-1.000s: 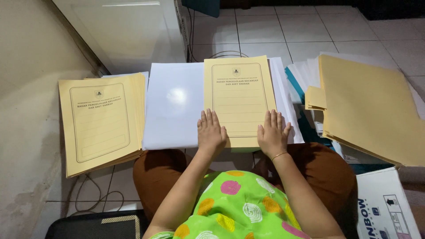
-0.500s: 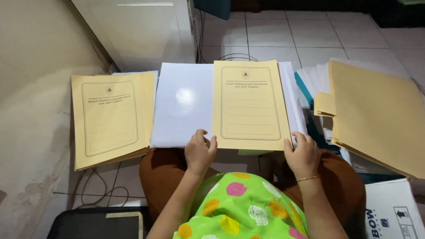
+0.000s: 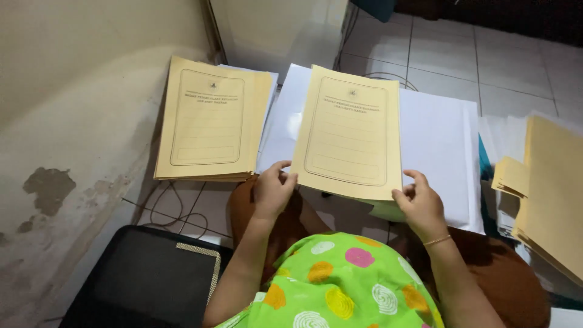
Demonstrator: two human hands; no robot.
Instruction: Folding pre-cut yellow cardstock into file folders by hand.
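Now lying beside the stack of tan folders (image 3: 209, 118) at the left wall no longer, but being lifted off the white sheets (image 3: 440, 143), a tan folder (image 3: 351, 130), left hand (image 3: 273, 189) and right hand (image 3: 420, 203) each gripping a bottom corner, apparently heading for that stack

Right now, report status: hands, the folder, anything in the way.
Left hand and right hand grip the yellow folder by its bottom corners. Folder lifted over the white sheets. Folder stack lies left, nothing blocking.
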